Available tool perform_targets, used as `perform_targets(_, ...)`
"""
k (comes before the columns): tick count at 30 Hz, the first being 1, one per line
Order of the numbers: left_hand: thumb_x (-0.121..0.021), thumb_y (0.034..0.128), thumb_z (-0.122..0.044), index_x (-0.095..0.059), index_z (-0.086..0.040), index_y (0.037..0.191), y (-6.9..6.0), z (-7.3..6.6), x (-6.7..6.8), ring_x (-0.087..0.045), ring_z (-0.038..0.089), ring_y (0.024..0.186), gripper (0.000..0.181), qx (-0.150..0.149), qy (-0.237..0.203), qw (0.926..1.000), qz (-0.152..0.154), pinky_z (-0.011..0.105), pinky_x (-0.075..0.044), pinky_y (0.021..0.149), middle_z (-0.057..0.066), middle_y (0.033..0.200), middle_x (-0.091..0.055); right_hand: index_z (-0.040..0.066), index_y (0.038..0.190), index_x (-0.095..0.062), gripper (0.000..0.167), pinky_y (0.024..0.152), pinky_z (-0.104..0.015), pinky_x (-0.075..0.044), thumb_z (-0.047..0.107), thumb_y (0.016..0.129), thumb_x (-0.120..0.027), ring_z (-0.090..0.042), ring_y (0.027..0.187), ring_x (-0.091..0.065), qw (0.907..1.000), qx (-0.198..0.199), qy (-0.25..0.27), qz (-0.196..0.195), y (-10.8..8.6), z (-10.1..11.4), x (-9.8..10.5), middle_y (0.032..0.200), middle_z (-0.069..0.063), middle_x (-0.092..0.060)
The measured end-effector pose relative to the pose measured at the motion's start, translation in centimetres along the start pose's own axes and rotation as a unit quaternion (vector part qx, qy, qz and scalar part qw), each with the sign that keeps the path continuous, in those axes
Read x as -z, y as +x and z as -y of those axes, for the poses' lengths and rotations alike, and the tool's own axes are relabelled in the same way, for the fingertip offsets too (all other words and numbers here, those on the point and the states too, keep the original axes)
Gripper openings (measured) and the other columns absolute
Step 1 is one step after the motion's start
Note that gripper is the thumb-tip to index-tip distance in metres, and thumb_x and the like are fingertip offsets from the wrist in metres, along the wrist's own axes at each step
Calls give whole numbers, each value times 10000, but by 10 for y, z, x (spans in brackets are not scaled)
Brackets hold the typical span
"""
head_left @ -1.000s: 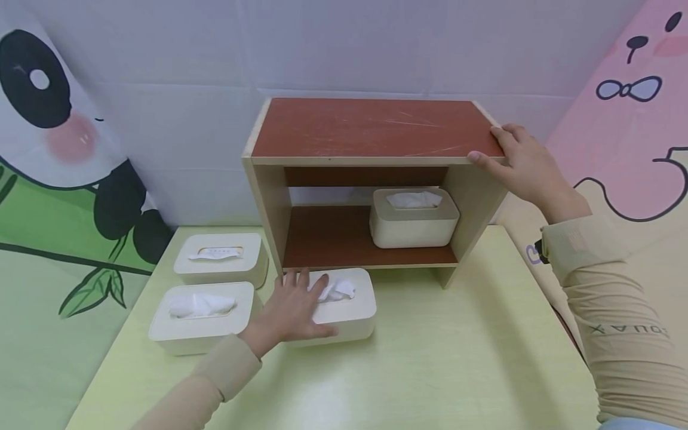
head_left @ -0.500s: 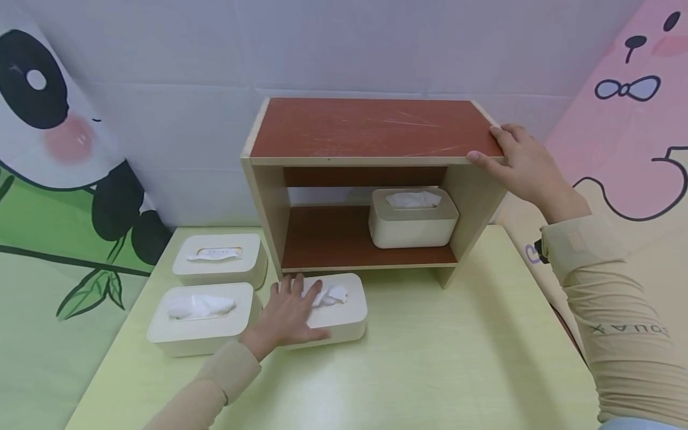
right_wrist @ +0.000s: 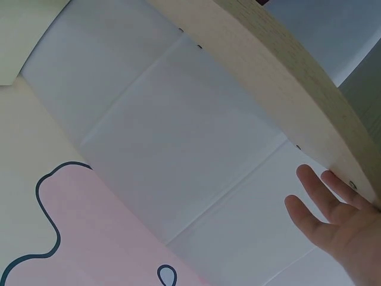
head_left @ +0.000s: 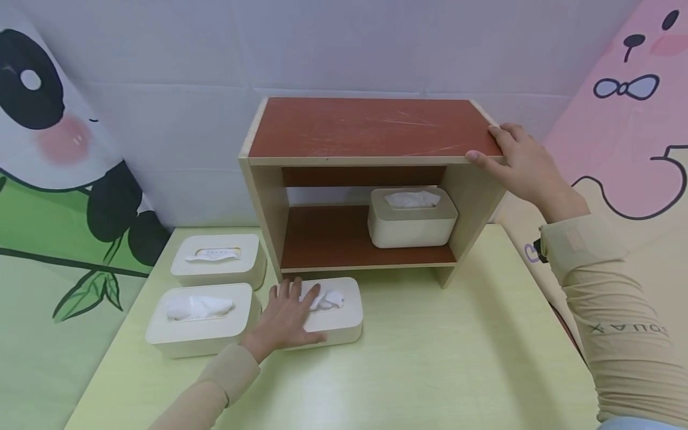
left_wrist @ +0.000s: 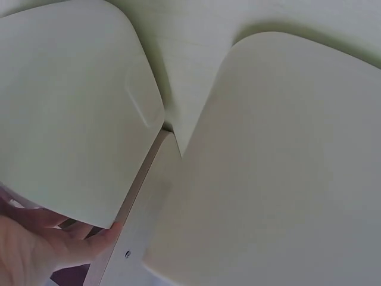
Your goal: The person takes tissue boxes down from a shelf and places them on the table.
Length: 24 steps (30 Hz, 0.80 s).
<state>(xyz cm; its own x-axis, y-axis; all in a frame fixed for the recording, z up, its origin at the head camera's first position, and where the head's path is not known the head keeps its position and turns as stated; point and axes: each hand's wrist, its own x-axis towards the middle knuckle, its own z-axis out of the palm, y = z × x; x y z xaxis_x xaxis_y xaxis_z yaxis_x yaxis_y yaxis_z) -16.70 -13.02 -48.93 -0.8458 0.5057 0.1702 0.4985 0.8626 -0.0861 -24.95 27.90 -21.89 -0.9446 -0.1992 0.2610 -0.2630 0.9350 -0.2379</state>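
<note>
My left hand (head_left: 285, 316) spans the near end of a cream tissue box (head_left: 344, 310), fingers toward its back edge and thumb along its front. In the left wrist view the fingers (left_wrist: 89, 243) reach the box's edge beside the shelf's leg (left_wrist: 140, 220). White tissue pokes from the slot; the box's left end is partly hidden by the hand. My right hand (head_left: 524, 164) rests on the top right front corner of a small red-brown shelf (head_left: 371, 128). Its thumb lies along the front edge, and in the right wrist view several fingers (right_wrist: 324, 199) extend loosely beside the side panel.
Two more tissue boxes (head_left: 201, 319) stand at the left of the pale table (head_left: 430, 358), one behind the other. Another tissue box (head_left: 412, 221) sits on the shelf's lower board, at its right. A pale wall (head_left: 344, 48) rises behind the shelf.
The tissue box under my left hand has moved left and slightly toward me, together with the hand. My right hand stays on the shelf's corner.
</note>
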Motion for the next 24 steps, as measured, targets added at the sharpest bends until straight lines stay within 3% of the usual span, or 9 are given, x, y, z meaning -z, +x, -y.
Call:
perform_targets(10,-517,578,-831,-397,-195,1356,-2,3,-4,-446,473,1135,1013,-149,-30,9998,-163,614,-354,888,271,1279,-457,14,1440,-218,846,1001,-605,-231,632,876,-349,-482,1263,-287,10000,-3,10,-30,0,0,0,1428,-269,-255)
perform_targets(24,-588,605,-765,-395,-149,1357,-6,5,3,-423,498,1168,991,-315,-255,9991,-158,631,-354,895,286,1302,-432,12,1440,-216,841,997,-604,-233,625,879,-349,-492,1247,-297,10000,3,9,-17,0,1,0,1426,-272,-254)
